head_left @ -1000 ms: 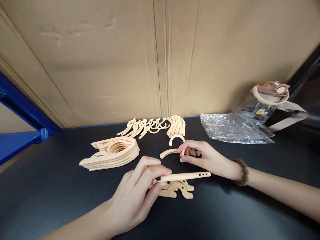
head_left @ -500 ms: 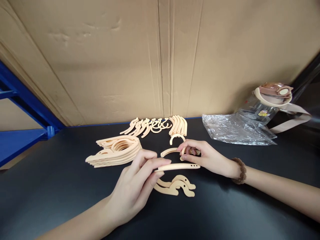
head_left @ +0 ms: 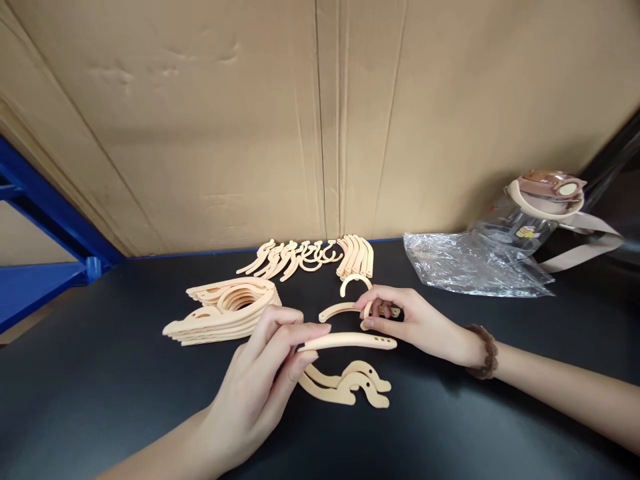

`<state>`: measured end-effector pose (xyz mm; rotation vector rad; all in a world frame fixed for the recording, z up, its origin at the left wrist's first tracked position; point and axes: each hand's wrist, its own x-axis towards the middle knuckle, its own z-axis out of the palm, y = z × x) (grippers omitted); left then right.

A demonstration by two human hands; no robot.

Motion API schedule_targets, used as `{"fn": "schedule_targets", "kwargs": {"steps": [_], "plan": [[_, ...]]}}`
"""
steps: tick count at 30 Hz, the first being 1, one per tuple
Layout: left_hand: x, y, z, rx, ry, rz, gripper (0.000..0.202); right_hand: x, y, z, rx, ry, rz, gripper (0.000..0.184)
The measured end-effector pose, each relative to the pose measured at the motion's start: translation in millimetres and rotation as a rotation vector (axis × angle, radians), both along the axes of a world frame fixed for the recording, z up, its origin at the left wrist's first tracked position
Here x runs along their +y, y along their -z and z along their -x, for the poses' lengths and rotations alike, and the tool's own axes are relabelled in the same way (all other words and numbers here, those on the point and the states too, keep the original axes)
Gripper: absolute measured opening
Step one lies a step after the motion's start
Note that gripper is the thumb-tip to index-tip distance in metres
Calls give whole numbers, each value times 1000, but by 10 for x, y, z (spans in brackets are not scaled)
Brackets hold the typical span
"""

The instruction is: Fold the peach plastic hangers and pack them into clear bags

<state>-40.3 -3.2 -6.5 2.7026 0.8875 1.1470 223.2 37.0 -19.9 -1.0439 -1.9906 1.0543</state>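
My left hand (head_left: pixel 273 373) is closed in a pinch on the left end of a beige hanger arm (head_left: pixel 355 341), a slim curved strip with small square slots near its right end. Thumb and forefinger of my right hand (head_left: pixel 400 317) pinch a small curved beige hanger hook (head_left: pixel 367 312), partly hidden by the fingers. Behind that hook lies another curved hanger arm (head_left: pixel 336 310) on the table, its middle covered by my right hand. A loose hook (head_left: pixel 356 280) rests just beyond. Below the held strip lie two wavy hanger pieces (head_left: pixel 345 390), overlapping, each with a round hole.
A stack of folded beige hangers (head_left: pixel 235 310) sits at left. Along the back are several wavy pieces and hooks (head_left: pixel 285 259) and a row of hanger arms (head_left: pixel 356 255). At right, a clear plastic bag (head_left: pixel 475 267) lies by a strapped bottle (head_left: pixel 535 207). Cardboard (head_left: pixel 225 133) stands behind.
My left hand has shifted slightly left with the hanger arm, whose slotted side turns a little more into view. My right hand keeps its pinch. The whole view has tilted slightly.
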Motion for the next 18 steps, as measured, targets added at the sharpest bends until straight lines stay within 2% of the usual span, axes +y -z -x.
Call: {"fn": "schedule_targets", "kwargs": {"steps": [4, 8, 13, 18], "plan": [[-3, 21, -19, 50, 57, -101, 25, -5, 4, -11, 12, 9, -7, 15], [-16, 23, -26, 41, 124, -178, 28, -10, 8, -16, 9, 2, -20, 14], [18, 25, -21, -37, 80, -52, 27, -16, -3, -58, 5, 16, -43, 16], [57, 24, -22, -157, 44, 118, 17, -48, -22, -101, 16, 31, -41, 19]]}}
